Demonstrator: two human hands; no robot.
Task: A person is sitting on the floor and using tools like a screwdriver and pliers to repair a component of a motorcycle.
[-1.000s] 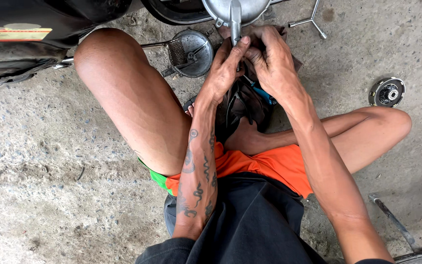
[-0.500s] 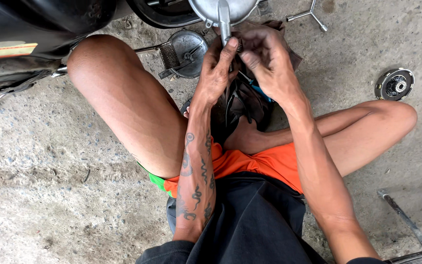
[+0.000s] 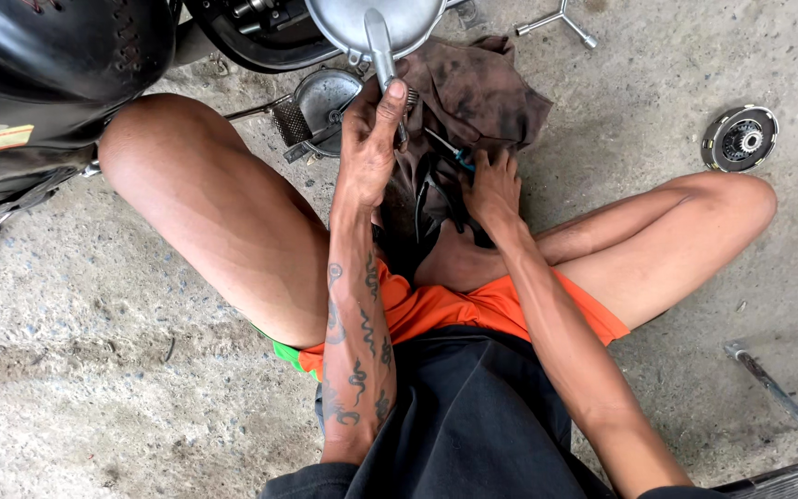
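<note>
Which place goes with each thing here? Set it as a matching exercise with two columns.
Things:
1. left hand
2. right hand
3. round clutch part
4. three-arm wrench

Places:
A. alone on the concrete by the knee
B. gripping the silver lever at the engine cover
C. at the frame's top edge, on the floor
D. on the dirty brown rag

Pairs: 1-B, 2-D, 3-A, 4-C

A round, toothed metal clutch disc (image 3: 740, 139) lies on the rough grey concrete floor (image 3: 94, 370), well apart from a three-armed silver wrench (image 3: 558, 20) near the top edge. A black motorcycle body panel (image 3: 48, 83) fills the upper left. A long dark metal bar (image 3: 778, 397) lies at lower right.
</note>
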